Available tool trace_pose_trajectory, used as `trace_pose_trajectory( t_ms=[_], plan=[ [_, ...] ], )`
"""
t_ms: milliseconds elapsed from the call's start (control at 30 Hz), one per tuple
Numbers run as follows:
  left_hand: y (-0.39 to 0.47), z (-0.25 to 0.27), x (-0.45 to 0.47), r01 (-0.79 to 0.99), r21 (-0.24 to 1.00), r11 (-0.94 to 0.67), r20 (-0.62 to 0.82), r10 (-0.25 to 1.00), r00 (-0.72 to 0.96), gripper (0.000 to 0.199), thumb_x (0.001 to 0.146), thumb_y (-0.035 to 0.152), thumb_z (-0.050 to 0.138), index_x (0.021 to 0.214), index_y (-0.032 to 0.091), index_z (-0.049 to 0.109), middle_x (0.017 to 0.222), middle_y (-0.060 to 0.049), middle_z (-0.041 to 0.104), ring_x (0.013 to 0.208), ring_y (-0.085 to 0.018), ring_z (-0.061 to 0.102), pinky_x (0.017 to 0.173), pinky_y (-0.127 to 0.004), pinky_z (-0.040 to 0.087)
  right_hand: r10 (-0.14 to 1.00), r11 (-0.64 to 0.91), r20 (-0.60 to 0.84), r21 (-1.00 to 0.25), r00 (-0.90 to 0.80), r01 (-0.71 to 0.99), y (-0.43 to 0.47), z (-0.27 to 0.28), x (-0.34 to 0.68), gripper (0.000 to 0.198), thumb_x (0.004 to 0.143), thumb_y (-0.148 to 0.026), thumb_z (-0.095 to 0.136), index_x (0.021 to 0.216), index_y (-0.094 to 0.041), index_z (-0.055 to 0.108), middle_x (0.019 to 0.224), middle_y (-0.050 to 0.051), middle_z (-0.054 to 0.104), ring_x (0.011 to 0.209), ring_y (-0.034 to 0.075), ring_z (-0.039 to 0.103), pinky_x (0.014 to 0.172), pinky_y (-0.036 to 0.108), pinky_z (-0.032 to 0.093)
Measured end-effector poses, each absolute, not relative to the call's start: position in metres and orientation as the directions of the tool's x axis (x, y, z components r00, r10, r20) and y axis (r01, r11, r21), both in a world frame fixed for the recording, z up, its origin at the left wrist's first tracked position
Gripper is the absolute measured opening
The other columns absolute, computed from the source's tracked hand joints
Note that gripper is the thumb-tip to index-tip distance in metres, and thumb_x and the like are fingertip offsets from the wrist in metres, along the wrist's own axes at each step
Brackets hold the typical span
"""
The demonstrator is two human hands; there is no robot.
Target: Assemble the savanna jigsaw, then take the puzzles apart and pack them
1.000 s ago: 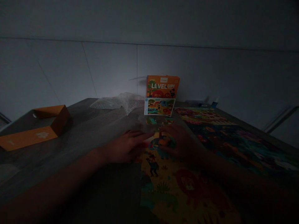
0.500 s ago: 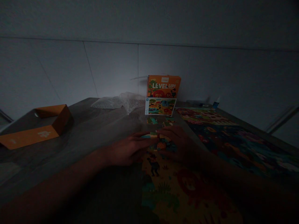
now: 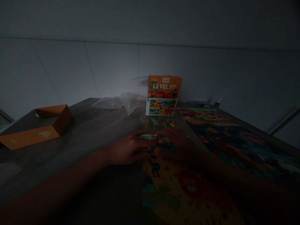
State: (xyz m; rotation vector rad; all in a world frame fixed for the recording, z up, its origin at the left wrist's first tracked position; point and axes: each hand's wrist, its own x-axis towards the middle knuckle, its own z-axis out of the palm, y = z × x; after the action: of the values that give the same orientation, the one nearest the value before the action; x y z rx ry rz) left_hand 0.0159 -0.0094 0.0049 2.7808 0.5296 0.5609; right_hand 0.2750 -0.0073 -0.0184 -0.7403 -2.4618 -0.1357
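Before the LEVEL UP! box (image 3: 164, 87), left hand (image 3: 128, 150) and right hand (image 3: 181, 147) reach the puzzle's (image 3: 168, 181) far end, fingers spread; nearer and left of the box, tabletop (image 3: 98, 128) gives room toward an orange carton (image 3: 28, 138).

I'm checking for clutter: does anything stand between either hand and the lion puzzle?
Nothing visible does. The left hand and right hand are both at the puzzle's far part; the loose pieces lie beyond them, out of the way.
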Motion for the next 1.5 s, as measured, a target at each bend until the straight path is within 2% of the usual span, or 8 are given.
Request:
trace_pose_trajectory(
  t_ms=[167, 300, 700, 800, 900, 1067, 1233, 1500],
  plan=[
    [-0.006, -0.002, 0.015, 0.362, 0.334, -0.870, 0.303, 0.463, 0.833, 0.053, 0.095, 0.021, 0.054, 0.145, 0.028, 0.040, 0.145, -0.008, 0.050, 0.140, -0.026, 0.038, 0.114, -0.049, 0.035, 0.462, 0.855, 0.538, -0.058, -0.705, 0.516, -0.008, -0.017, 0.272, 0.043, 0.091, -0.032, 0.059, 0.131, -0.019, 0.049, 0.120, 0.012, 0.065, 0.111, 0.026, 0.059, 0.094, 0.047, 0.050],
    [-0.006, -0.005, 0.014, 0.426, 0.371, -0.825, 0.281, 0.537, 0.795, 0.057, 0.095, 0.024, 0.054, 0.148, 0.028, 0.033, 0.149, -0.011, 0.044, 0.136, -0.025, 0.043, 0.108, -0.046, 0.043, 0.444, 0.865, 0.561, -0.066, -0.698, 0.497, -0.006, -0.020, 0.270, 0.042, 0.093, -0.029, 0.056, 0.133, -0.020, 0.048, 0.119, 0.011, 0.066, 0.110, 0.025, 0.060, 0.094, 0.045, 0.051],
    [0.000, -0.011, 0.010, 0.539, 0.356, -0.763, 0.298, 0.639, 0.709, 0.049, 0.090, 0.022, 0.059, 0.136, 0.021, 0.044, 0.137, -0.012, 0.052, 0.127, -0.027, 0.050, 0.104, -0.043, 0.046, 0.426, 0.871, 0.574, -0.051, -0.699, 0.489, -0.005, -0.020, 0.270, 0.034, 0.095, -0.021, 0.051, 0.128, -0.021, 0.055, 0.118, 0.009, 0.067, 0.110, 0.024, 0.061, 0.094, 0.045, 0.051],
    [0.003, -0.009, 0.009, 0.574, 0.371, -0.730, 0.302, 0.680, 0.669, 0.045, 0.091, 0.023, 0.058, 0.134, 0.022, 0.045, 0.131, -0.010, 0.055, 0.122, -0.025, 0.053, 0.103, -0.042, 0.046, 0.491, 0.807, 0.593, -0.034, -0.638, 0.590, -0.003, -0.022, 0.271, 0.035, 0.093, -0.022, 0.052, 0.128, -0.019, 0.056, 0.119, 0.011, 0.067, 0.110, 0.026, 0.061, 0.096, 0.048, 0.049],
    [0.006, -0.009, 0.007, 0.649, 0.375, -0.663, 0.286, 0.748, 0.599, 0.048, 0.089, 0.020, 0.058, 0.135, 0.020, 0.044, 0.125, -0.010, 0.058, 0.118, -0.025, 0.055, 0.100, -0.041, 0.047, 0.607, 0.646, 0.614, -0.010, -0.505, 0.763, 0.002, -0.024, 0.274, 0.034, 0.091, -0.023, 0.052, 0.123, -0.014, 0.059, 0.117, 0.015, 0.066, 0.110, 0.030, 0.061, 0.095, 0.050, 0.048],
    [0.010, -0.010, 0.004, 0.770, 0.364, -0.524, 0.262, 0.851, 0.455, 0.046, 0.085, 0.018, 0.057, 0.131, 0.018, 0.048, 0.114, -0.011, 0.061, 0.109, -0.025, 0.058, 0.093, -0.039, 0.051, 0.751, 0.449, 0.526, 0.036, -0.398, 0.893, 0.007, -0.027, 0.280, 0.049, 0.085, -0.033, 0.057, 0.128, -0.011, 0.058, 0.120, 0.019, 0.065, 0.112, 0.036, 0.059, 0.099, 0.058, 0.040],
    [0.010, -0.010, 0.005, 0.788, 0.356, -0.502, 0.295, 0.861, 0.415, 0.050, 0.081, 0.013, 0.056, 0.130, 0.017, 0.049, 0.119, -0.012, 0.059, 0.110, -0.026, 0.057, 0.096, -0.041, 0.049, 0.829, 0.438, 0.389, -0.005, -0.402, 0.899, 0.005, -0.024, 0.279, 0.054, 0.082, -0.045, 0.059, 0.123, -0.010, 0.062, 0.110, 0.019, 0.069, 0.105, 0.035, 0.063, 0.099, 0.055, 0.041],
    [0.011, -0.014, 0.007, 0.764, 0.412, -0.496, 0.276, 0.867, 0.414, 0.050, 0.082, 0.017, 0.055, 0.131, 0.016, 0.050, 0.116, -0.013, 0.059, 0.106, -0.026, 0.059, 0.094, -0.042, 0.051, 0.788, 0.534, 0.404, -0.076, -0.464, 0.842, 0.006, -0.025, 0.281, 0.053, 0.083, -0.045, 0.062, 0.124, -0.011, 0.061, 0.114, 0.018, 0.068, 0.107, 0.033, 0.063, 0.098, 0.052, 0.045]
  ],
)
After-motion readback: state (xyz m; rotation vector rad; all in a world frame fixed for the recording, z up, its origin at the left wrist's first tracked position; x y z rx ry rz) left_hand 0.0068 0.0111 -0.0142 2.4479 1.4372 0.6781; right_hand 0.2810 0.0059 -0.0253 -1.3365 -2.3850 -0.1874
